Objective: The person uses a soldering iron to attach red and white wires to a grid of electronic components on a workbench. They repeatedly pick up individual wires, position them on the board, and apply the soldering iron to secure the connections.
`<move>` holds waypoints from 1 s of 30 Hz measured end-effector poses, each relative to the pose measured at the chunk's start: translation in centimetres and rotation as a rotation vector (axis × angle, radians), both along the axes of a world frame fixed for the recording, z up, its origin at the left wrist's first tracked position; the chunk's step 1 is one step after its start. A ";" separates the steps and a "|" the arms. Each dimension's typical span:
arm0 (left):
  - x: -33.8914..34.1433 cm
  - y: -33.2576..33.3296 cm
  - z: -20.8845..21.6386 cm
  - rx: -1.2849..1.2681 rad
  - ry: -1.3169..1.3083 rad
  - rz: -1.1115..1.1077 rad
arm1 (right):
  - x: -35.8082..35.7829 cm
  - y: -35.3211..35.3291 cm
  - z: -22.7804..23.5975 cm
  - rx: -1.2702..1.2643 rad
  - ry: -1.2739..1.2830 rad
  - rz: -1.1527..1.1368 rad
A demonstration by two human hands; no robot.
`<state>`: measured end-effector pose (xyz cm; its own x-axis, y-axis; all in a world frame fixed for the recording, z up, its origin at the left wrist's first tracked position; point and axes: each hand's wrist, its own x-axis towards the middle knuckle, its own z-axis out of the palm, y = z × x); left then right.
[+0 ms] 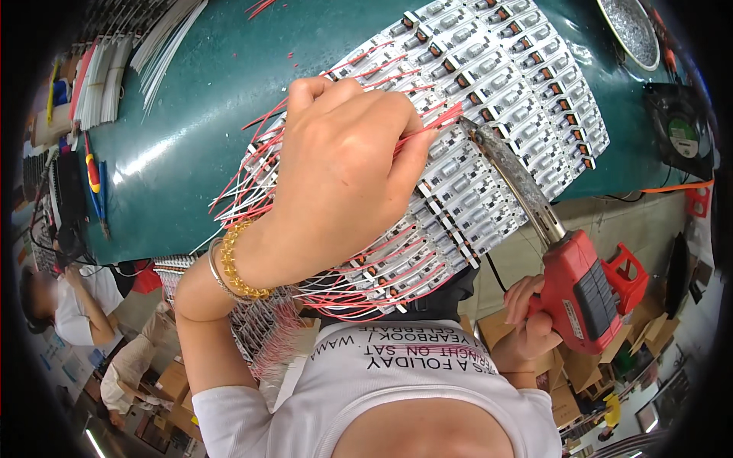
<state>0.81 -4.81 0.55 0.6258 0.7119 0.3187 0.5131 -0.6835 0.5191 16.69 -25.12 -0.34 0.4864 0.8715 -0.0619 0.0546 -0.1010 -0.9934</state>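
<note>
My left hand (347, 153), with two bracelets on its wrist, is closed on a small bunch of thin red wires (447, 116) above a sheet of small white circuit boards (519, 91). The wires' free ends point right. Wrapped round the grip of a red soldering gun (576, 298), my right hand (527, 324) is at the lower right. The gun's long metal barrel (519, 175) slants up to the left, its dark tip close to the wire ends; whether they touch I cannot tell. Red and white wires (252, 179) trail from the sheet's left side, partly behind my left hand.
Beneath the sheet is a green tabletop (206, 137). At the far right stand a round metal dish (630, 34) and a black fan (679, 130). White strands (164, 49) and a red-yellow-handled tool (93, 174) lie left. Cardboard boxes (569, 404) are behind me; another person (80, 309) is at left.
</note>
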 end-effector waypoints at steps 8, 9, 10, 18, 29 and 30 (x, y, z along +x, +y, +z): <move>0.0 0.0 0.2 0.028 0.005 -0.004 | 0.0 0.0 0.1 0.067 0.054 -0.020; 0.0 0.0 0.1 0.029 0.001 -0.005 | 0.0 0.0 0.0 0.071 0.063 -0.024; 0.0 0.1 0.0 0.033 -0.002 -0.006 | -0.1 0.0 0.0 0.076 0.073 -0.029; -0.2 -0.2 0.3 0.018 -0.074 0.039 | 0.8 -1.1 -0.6 0.096 0.106 -0.040; 0.1 -0.5 1.0 -0.103 0.038 -0.053 | 0.7 -1.3 -0.2 0.089 0.164 -0.002; 0.2 -0.5 1.0 -0.103 0.037 -0.055 | 0.6 -1.3 -0.2 0.067 0.159 -0.016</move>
<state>0.99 -5.34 1.56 0.6750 0.7038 0.2216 0.4963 -0.6553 0.5695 17.30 -26.47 -0.49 0.4886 0.8687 -0.0814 -0.1048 -0.0342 -0.9939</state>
